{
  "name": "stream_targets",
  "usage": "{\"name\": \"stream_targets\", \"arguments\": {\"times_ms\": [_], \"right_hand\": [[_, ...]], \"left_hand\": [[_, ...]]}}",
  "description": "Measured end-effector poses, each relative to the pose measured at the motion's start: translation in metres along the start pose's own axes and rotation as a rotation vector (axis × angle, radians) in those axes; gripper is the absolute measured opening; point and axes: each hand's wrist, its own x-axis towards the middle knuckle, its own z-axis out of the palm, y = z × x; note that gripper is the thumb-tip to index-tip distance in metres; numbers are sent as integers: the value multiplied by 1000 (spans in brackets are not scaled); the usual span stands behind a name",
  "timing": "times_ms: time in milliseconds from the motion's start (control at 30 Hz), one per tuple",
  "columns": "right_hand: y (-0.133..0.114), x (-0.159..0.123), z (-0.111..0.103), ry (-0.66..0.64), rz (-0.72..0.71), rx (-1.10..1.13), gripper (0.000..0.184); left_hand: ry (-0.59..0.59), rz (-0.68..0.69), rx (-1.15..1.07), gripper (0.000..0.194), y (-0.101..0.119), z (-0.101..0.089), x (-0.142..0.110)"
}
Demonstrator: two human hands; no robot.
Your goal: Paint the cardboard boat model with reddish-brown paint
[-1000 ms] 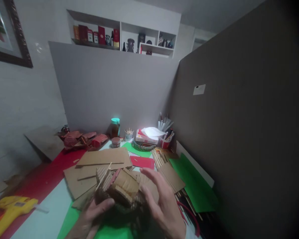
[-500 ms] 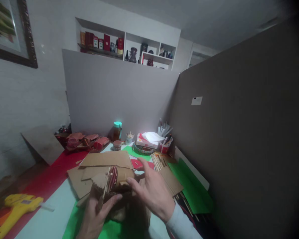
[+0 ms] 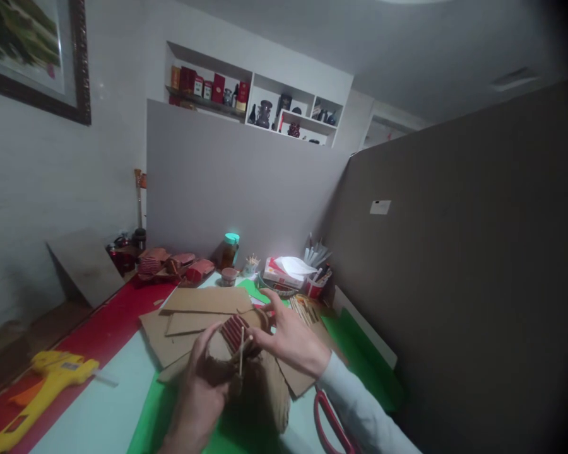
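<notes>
A small cardboard model house (image 3: 239, 362) with a red corrugated roof patch and a thin wooden stick stands over the green sheet (image 3: 146, 422). My left hand (image 3: 199, 394) wraps round its left side from below, fingers closed on it. My right hand (image 3: 288, 337) grips the top right of the model, thumb and fingers pinched on its edge near the stick.
Flat cardboard sheets (image 3: 194, 312) lie behind the model. A yellow glue gun (image 3: 52, 378) rests at the left on red paper. Red-handled scissors (image 3: 329, 425) lie at the lower right. Jars, a tissue box (image 3: 284, 271), a pen cup and grey partitions close the back and right.
The model has been turned in both hands, so the red roof patch and stick now face me. My right hand shifted from its side to its top. The camera tilted up.
</notes>
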Motion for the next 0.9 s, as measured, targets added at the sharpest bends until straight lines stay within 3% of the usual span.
{"name": "stream_targets", "arguments": {"times_ms": [167, 233, 333, 567, 900], "right_hand": [[22, 1, -21, -103, -47, -75, 75], [27, 0, -19, -167, -102, -92, 74], [27, 2, -3, -243, -199, -115, 83], [18, 17, 37, -322, -346, -212, 95], [53, 23, 40, -309, -305, -34, 96]], "left_hand": [[67, 4, 248, 58, 13, -34, 19], [184, 34, 283, 60, 19, -50, 28], [271, 68, 278, 57, 23, -64, 37], [254, 17, 286, 58, 21, -60, 37], [198, -124, 281, 68, 25, -58, 38]]}}
